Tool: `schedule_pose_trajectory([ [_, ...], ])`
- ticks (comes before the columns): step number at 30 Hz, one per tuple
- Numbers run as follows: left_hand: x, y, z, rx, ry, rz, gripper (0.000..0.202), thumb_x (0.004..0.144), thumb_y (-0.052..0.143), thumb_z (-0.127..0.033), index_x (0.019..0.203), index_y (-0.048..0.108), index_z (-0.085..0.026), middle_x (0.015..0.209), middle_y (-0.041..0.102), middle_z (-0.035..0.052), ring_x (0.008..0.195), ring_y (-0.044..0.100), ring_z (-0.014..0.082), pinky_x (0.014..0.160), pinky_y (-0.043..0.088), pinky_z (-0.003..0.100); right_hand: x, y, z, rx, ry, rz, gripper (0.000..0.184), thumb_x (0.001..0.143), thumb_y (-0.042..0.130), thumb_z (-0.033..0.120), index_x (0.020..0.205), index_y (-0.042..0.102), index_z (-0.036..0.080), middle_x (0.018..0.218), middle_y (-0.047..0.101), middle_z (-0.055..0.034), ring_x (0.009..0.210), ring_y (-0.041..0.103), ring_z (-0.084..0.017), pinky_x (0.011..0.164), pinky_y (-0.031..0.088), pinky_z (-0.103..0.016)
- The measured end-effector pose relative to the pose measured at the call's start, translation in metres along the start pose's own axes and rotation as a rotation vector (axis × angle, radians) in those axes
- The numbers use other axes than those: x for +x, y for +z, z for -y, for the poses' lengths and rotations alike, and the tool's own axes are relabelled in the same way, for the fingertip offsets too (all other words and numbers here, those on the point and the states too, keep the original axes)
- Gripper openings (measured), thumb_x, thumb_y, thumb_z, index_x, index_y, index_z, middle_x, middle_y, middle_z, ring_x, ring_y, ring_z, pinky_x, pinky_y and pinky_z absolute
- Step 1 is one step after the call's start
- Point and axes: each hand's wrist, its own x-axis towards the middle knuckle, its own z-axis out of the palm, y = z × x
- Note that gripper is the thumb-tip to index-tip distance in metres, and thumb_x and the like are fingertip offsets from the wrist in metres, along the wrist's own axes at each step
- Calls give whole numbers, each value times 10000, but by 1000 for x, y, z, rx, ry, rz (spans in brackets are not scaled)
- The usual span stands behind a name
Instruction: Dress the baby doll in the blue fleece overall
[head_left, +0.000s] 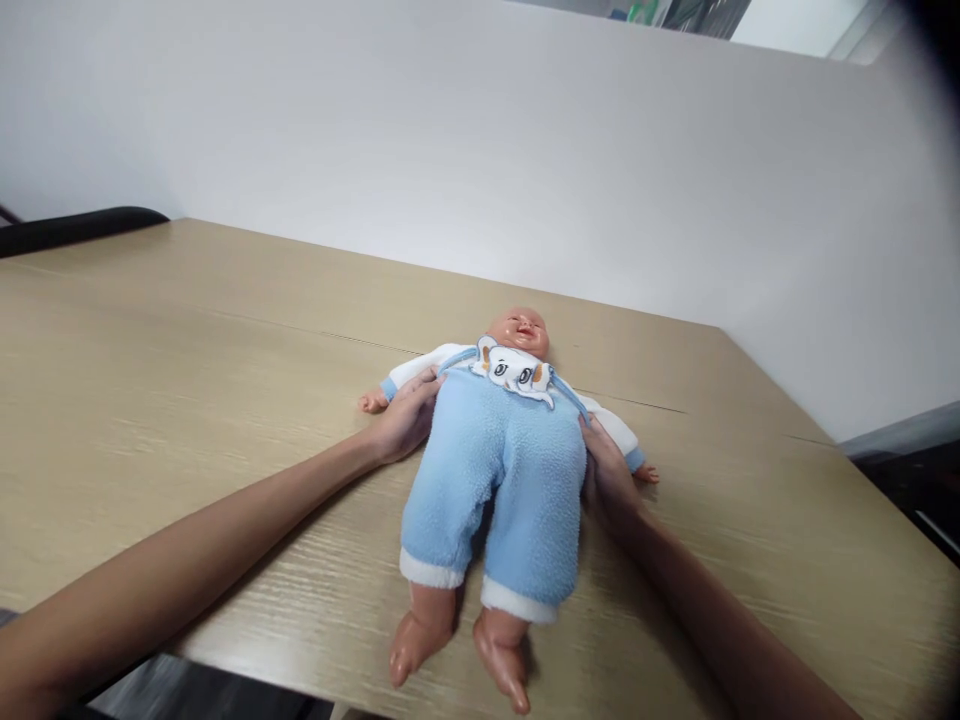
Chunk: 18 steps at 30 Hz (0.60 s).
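Observation:
A baby doll (517, 335) lies on its back on the table, its head toward the wall and its bare feet toward me. It wears fluffy light-blue overalls (499, 450) with white cuffs, a white animal-face patch on the chest, and a white long-sleeved top. My left hand (409, 415) grips the side of the overalls near the doll's waist, its fingertips partly hidden by the cloth. On the opposite side, my right hand (607, 470) holds the overalls just below the strap, with some fingers tucked out of sight.
The wooden table (187, 400) has thin seams across its top. A pale wall (375, 150) rises behind it. A black chair back (90, 225) stands at the far left edge. At the top right, a window (675, 20) shows blurred items.

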Motion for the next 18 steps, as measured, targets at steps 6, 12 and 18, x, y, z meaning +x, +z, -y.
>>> schedule_pose_trajectory([
  [6, 0, -7, 0, 100, -13, 58, 358, 860, 771, -452, 1097, 678, -201, 1113, 721, 72, 1038, 650, 257, 912, 491, 371, 3, 0, -4, -16, -26, -48, 471, 825, 718, 598, 1173, 706, 281, 1243, 771, -79, 1455, 527, -318, 1215, 428, -462],
  [12, 0, -22, -13, 371, 46, 173, 311, 957, 695, -491, 1097, 695, -213, 1132, 687, 56, 1056, 604, 229, 944, 456, 344, -2, -4, 6, -230, -106, 58, 332, 881, 629, 556, 1063, 692, 287, 1145, 761, -46, 1269, 627, -322, 1089, 501, -432],
  [18, 1, -34, -25, 688, 76, 261, 362, 1005, 601, -551, 1061, 650, -197, 1069, 664, 57, 1013, 603, 238, 978, 459, 374, -4, -29, 18, -439, -137, 250, 200, 833, 692, 343, 1013, 684, 257, 1014, 738, -26, 1006, 663, -291, 983, 523, -412],
])
